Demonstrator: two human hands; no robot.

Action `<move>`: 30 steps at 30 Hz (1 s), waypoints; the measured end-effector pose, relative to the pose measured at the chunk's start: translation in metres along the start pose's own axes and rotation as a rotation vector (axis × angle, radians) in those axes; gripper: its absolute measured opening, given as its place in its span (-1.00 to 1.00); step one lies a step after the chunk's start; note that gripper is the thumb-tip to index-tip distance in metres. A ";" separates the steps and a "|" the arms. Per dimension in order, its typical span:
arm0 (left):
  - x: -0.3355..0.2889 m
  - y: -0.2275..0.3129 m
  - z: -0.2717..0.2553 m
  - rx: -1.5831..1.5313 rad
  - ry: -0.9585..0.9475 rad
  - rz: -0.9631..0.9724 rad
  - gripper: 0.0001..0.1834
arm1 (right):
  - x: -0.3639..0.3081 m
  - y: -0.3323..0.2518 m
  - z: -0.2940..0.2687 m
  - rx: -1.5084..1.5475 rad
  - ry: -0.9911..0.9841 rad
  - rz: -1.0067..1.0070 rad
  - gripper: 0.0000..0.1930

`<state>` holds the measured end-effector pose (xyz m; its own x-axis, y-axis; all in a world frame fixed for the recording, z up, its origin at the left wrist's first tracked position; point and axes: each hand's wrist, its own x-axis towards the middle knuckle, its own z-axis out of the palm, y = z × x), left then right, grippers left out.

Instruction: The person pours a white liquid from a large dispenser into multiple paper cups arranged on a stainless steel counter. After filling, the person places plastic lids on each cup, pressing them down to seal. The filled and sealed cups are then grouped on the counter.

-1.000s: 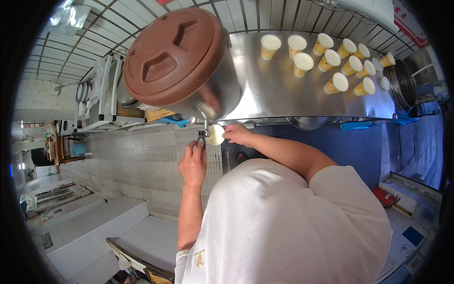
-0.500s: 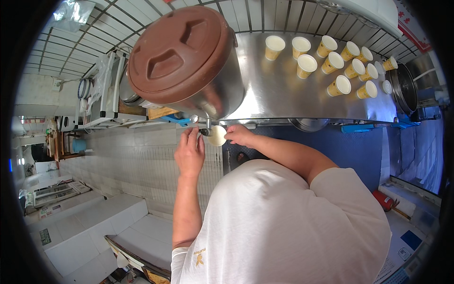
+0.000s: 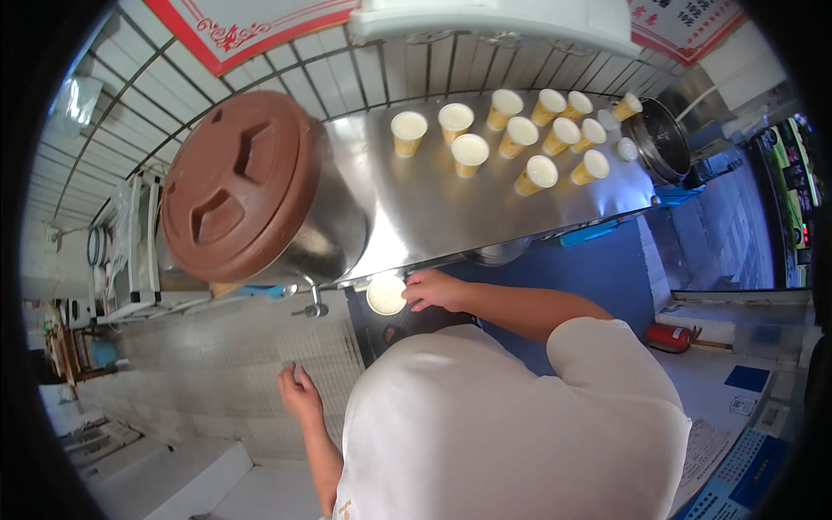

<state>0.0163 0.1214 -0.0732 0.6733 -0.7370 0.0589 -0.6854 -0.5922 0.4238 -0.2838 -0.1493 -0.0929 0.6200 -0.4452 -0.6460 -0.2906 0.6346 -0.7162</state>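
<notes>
One hand of mine, the left (image 3: 300,394), hangs free out to the side of my white shirt (image 3: 511,416), fingers loosely curled with nothing in them. Farther forward, my right hand (image 3: 431,290) grips a pale cup (image 3: 386,295) at its right side, by the rim. I hold this cup just off the front edge of the counter; its mouth faces up toward my head, its long axis runs close to vertical with the base downward, and I see mostly the round opening, pale inside. Left of it, apart from both hands, a metal tap (image 3: 316,308) juts from the steel urn (image 3: 334,221), which wears a brown lid (image 3: 243,186). Beyond lies the steel counter (image 3: 416,204), where a dozen yellow cups (image 3: 469,156) stand mouths up, near a dark round pan (image 3: 663,139) at the far right. Behind them rises the tiled wall (image 3: 334,82).
</notes>
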 end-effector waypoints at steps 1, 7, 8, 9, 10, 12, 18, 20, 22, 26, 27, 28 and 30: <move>-0.007 -0.006 0.004 0.021 -0.001 0.030 -0.75 | -0.011 -0.007 -0.011 0.020 0.022 -0.006 -0.72; -0.036 -0.004 0.028 0.095 -0.132 -0.044 -0.76 | -0.018 -0.054 -0.080 0.181 0.254 -0.140 -0.68; -0.038 0.001 0.029 0.099 -0.154 -0.060 -0.76 | -0.013 -0.060 -0.090 0.206 0.290 -0.188 -0.68; -0.040 0.005 0.029 0.105 -0.173 -0.074 -0.76 | -0.006 -0.065 -0.099 0.247 0.319 -0.219 -0.67; -0.040 0.009 0.029 0.100 -0.188 -0.085 -0.76 | 0.003 -0.070 -0.107 0.281 0.359 -0.245 -0.67; -0.039 0.013 0.031 0.090 -0.197 -0.087 -0.76 | 0.023 -0.078 -0.120 0.335 0.424 -0.283 -0.63; -0.043 0.000 0.033 0.021 -0.153 -0.099 -0.75 | 0.063 -0.089 -0.133 0.477 0.541 -0.312 -0.55; -0.049 -0.004 0.031 0.032 -0.144 -0.134 -0.75 | 0.065 -0.091 -0.131 0.479 0.553 -0.313 -0.49; -0.056 -0.005 0.030 0.057 -0.161 -0.190 -0.75 | 0.057 -0.092 -0.126 0.452 0.564 -0.295 -0.48; -0.072 -0.001 0.031 0.105 -0.180 -0.277 -0.74 | 0.033 -0.090 -0.096 0.432 0.463 -0.132 -0.38; -0.078 0.000 0.031 0.129 -0.171 -0.288 -0.73 | 0.028 -0.090 -0.082 0.434 0.438 -0.047 -0.33; -0.082 0.002 0.031 0.116 -0.168 -0.308 -0.73 | 0.026 -0.092 -0.068 0.367 0.342 -0.001 -0.22; -0.089 0.007 0.035 0.134 -0.160 -0.342 -0.72 | 0.026 -0.106 -0.043 0.287 0.241 -0.142 -0.20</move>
<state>-0.0578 0.1714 -0.1067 0.8244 -0.5250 -0.2115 -0.4661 -0.8417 0.2725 -0.2679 -0.2550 -0.0456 0.4403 -0.6553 -0.6137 0.0227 0.6915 -0.7220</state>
